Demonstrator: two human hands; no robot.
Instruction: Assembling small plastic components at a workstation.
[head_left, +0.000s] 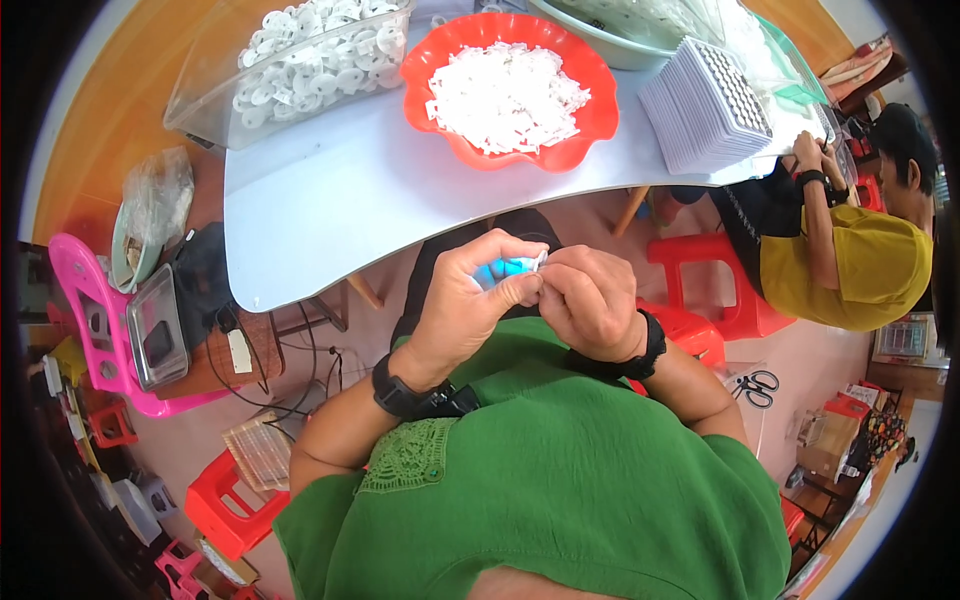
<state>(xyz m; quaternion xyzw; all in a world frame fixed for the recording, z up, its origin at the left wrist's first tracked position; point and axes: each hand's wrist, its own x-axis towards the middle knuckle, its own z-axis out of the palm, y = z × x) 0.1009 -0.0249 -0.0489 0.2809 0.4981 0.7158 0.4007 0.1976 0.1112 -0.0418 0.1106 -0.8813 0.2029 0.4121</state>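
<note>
My left hand and my right hand meet in front of the table's near edge. Between the fingertips of both is a small white piece, mostly covered, so its kind cannot be made out. A bright blue patch shows inside the curl of my left hand; I cannot tell whether it is light or a part of the piece. My right thumb and fingers are pinched together against the left fingertips. Beyond the hands, a red scalloped bowl holds a heap of small white plastic pieces.
On the pale table stand a clear bin of white discs and a stack of white trays with small round parts. A co-worker in yellow sits at right. Red stools, a pink chair and black-handled scissors surround me.
</note>
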